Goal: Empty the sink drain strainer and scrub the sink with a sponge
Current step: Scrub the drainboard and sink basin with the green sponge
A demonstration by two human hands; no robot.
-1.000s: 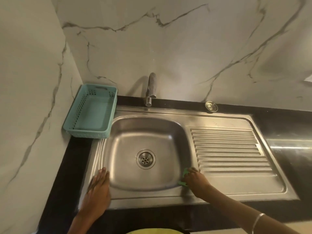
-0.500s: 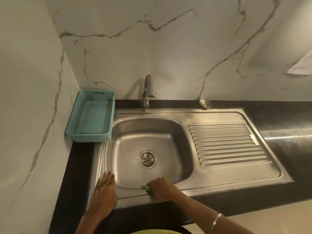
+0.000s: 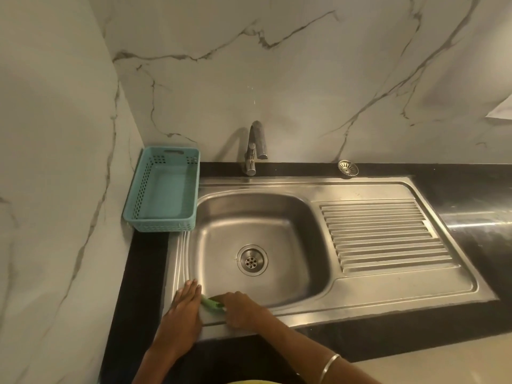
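A steel sink (image 3: 313, 309) with a drainboard fills the middle of the counter. Its drain (image 3: 252, 260) is uncovered, and the round metal strainer (image 3: 348, 167) lies on the black counter behind the drainboard. My right hand (image 3: 241, 307) grips a green sponge (image 3: 211, 302) on the sink's front rim, near the front left corner. Only the sponge's left end shows. My left hand (image 3: 181, 314) rests flat on the rim just left of the sponge, fingers straight, almost touching it.
A teal plastic basket (image 3: 144, 214) stands at the sink's back left, against the marble wall. The faucet (image 3: 255, 146) rises behind the basin. The ribbed drainboard (image 3: 382, 234) lies to the right, with black counter (image 3: 476, 206) beyond it.
My right hand has slid the sponge leftward along the sink's front rim, from the drainboard corner to beside my left hand. My left hand has stayed on the rim.
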